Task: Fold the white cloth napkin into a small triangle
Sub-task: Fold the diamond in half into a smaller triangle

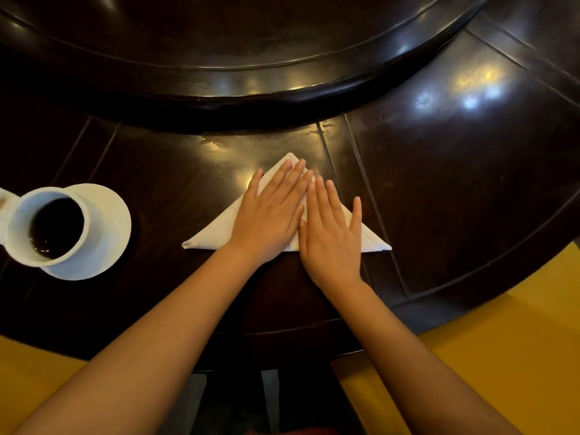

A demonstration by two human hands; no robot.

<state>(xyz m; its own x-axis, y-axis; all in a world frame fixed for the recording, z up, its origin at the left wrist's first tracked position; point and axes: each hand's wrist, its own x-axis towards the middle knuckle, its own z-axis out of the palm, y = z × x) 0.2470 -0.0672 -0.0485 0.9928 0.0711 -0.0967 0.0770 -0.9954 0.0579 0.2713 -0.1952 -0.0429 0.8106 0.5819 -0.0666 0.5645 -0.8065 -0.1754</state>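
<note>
While 2 bare forearms reach forward from the bottom of the view, both hands lie palm-down on a white cloth napkin [209, 231] folded into a flat triangle. It rests on a dark, glossy wooden table [455, 196], its long edge nearest the person and its point aimed away. Fingers of the left hand [270, 215] stretch flat toward the triangle's tip, gripping nothing. Touching it on the right, the right hand [331, 238] presses the right half, fingers spread and flat, also gripping nothing. Well to the left stands a white cup [47, 227] of dark liquid on a white saucer [110, 227]. A raised round wooden turntable [251, 86] fills the far side.
</note>
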